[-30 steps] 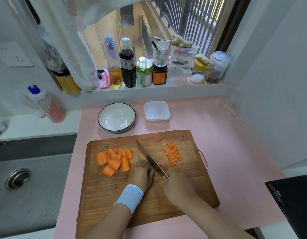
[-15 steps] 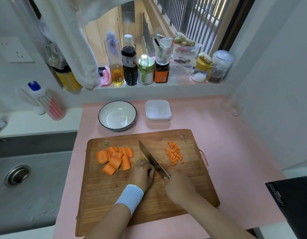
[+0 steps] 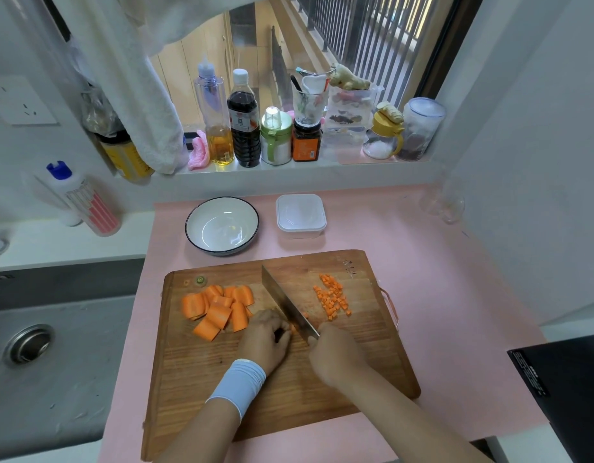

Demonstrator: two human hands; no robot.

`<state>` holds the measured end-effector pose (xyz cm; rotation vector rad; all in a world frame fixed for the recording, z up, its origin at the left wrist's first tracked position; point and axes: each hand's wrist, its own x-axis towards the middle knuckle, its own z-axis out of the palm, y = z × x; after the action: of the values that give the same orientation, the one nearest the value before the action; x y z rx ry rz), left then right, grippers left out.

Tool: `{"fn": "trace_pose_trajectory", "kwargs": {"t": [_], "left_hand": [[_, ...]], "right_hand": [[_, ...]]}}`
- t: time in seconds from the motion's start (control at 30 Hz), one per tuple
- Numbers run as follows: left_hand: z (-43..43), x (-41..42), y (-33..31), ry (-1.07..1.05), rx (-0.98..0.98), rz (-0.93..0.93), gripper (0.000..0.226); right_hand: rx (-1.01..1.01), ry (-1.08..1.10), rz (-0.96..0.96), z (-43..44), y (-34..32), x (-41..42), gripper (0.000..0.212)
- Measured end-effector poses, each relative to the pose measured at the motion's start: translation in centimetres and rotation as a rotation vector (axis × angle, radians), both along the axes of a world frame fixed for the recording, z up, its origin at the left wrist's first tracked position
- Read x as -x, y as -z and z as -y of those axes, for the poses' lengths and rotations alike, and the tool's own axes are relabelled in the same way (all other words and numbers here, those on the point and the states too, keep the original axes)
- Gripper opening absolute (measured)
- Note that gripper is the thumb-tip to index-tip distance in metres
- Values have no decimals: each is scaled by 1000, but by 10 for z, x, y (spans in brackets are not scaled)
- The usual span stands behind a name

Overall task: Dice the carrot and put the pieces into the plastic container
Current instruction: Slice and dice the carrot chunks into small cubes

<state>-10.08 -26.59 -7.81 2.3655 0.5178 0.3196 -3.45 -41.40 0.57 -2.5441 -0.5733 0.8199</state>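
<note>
Orange at the grip in the carrot piece (image 3: 293, 329); orange too in the carrot slabs (image 3: 219, 309) to its left and the dice (image 3: 332, 297) to its right. Steel-grey knife (image 3: 282, 300). Brown streaked-grain cutting board (image 3: 289, 396) beneath, pink mat (image 3: 439, 295) under that. Beyond, white bowl (image 3: 202, 215) rimmed black, milky-white plastic container (image 3: 300, 213). Pale blue wristband (image 3: 237, 384) just behind.

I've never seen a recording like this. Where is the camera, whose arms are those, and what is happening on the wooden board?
No machine here: a person wears a camera on the head, and it looks down at their own two hands. The right hand grips a knife, its blade angled across the wooden cutting board. The left hand steadies a carrot piece against the blade. Larger carrot chunks lie left of the knife, diced pieces to its right. Behind the board stand a bowl and the plastic container, on a pink counter.
</note>
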Motion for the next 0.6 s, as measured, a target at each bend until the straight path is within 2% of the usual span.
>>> {"fn": "trace_pose_trajectory", "kwargs": {"t": [0.17, 0.37, 0.6], "left_hand": [[-4, -4, 0, 49, -60, -50, 12], [-2, -4, -4, 36, -86, -69, 11], [-3, -3, -1, 24, -71, -61, 8]], "right_hand": [[-6, -4, 10, 1, -2, 2, 16], [24, -47, 135, 7, -8, 13, 18], [40, -36, 101, 15, -3, 15, 15]]}}
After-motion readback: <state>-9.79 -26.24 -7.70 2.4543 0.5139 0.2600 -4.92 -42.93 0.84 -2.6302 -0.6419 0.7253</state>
